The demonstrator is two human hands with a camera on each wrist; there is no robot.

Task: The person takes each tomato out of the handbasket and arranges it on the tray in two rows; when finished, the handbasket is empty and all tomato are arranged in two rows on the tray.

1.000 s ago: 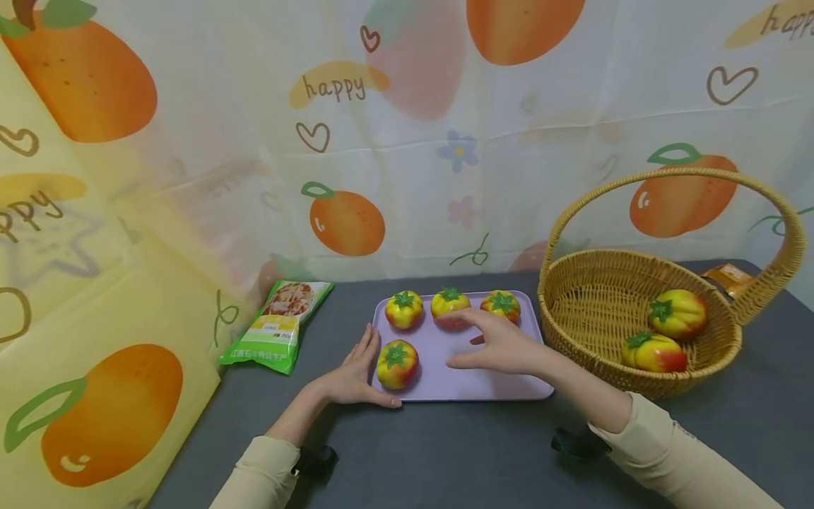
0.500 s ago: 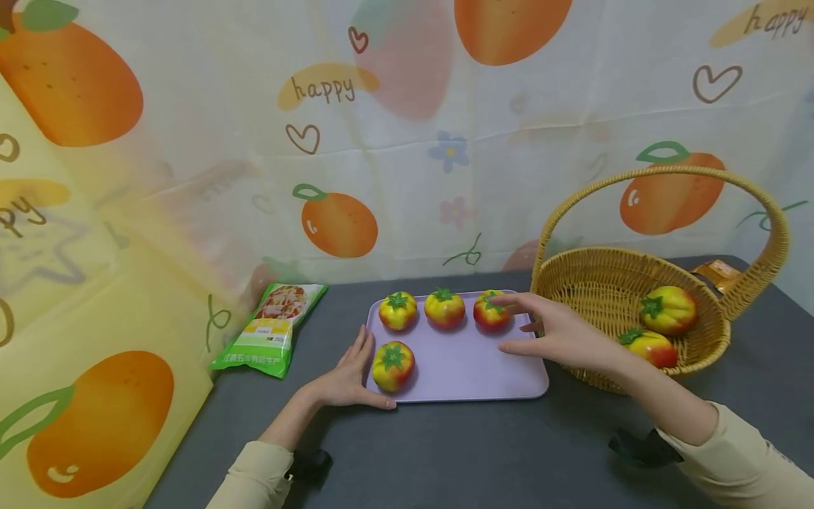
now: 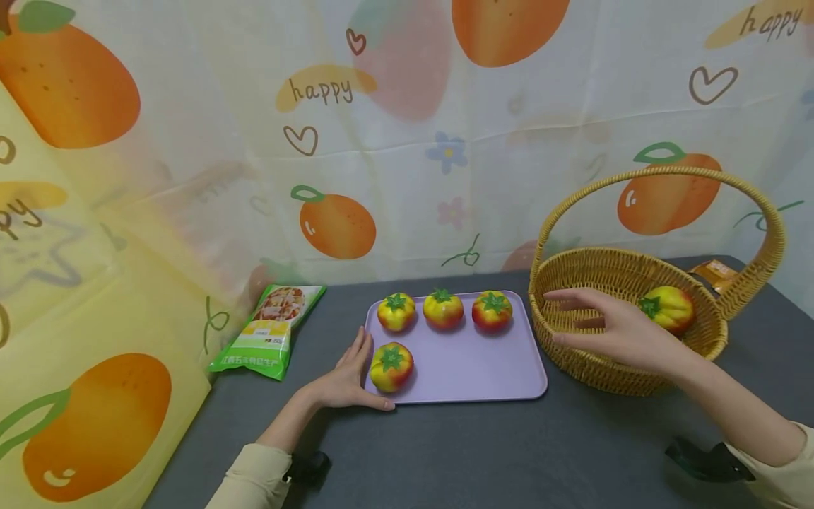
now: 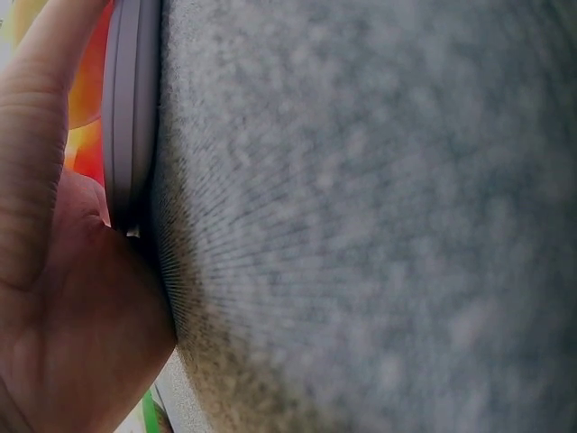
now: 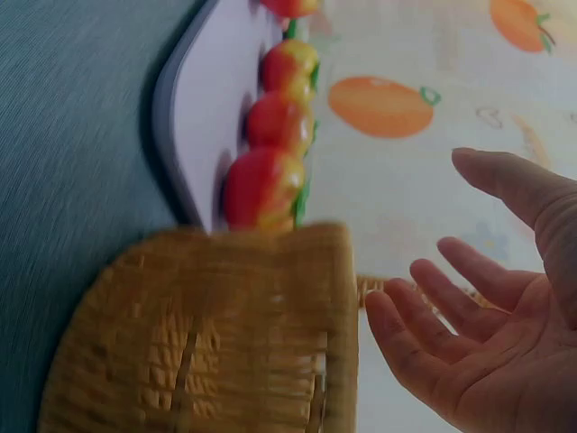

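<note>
Tomatoes (image 3: 443,309), five visible: ribbed, glossy, yellow blushing to red, each with a green star-shaped calyx; the shine suggests artificial pieces. Four sit on the tray, well apart, calyxes uppermost: three form a row along the far side, at about ten, twelve and one o'clock; the front tomato (image 3: 391,367) stands at eight. The spacing looks deliberate, as if each had its own spot. The basket tomato (image 3: 668,309) lies tipped over near three o'clock inside the basket, calyx towards nine, like a piece dropped in loosely. Any further piece beneath the hand there cannot be seen.

Tray (image 3: 480,367): lilac, rounded corners, shallow rim, flat on the dark table (image 3: 464,452).

Left hand (image 3: 346,382): at the tray's eight o'clock corner, fingers extended along the left edge, thumb along the front edge; grasping nothing, apparently laid there to steady the tray.

Right hand (image 3: 610,329): above the basket's nine o'clock side, fingers parted and loosely bent, thumb separate, palm bare in the wrist view; released, holding nothing. Its spread suits something rounded.

Basket (image 3: 610,375): woven wicker, tall arched handle, just beside the tray at three o'clock, presumably kept within the right hand's range.

Food packet (image 3: 270,332): green and white, pictured front, lying at the tray's nine o'clock, apart from it.

Small orange packet (image 3: 715,274): past the basket at two o'clock, partly hidden.

Printed cloth (image 3: 400,177): hung behind, twelve o'clock, oranges and "happy" lettering.
</note>
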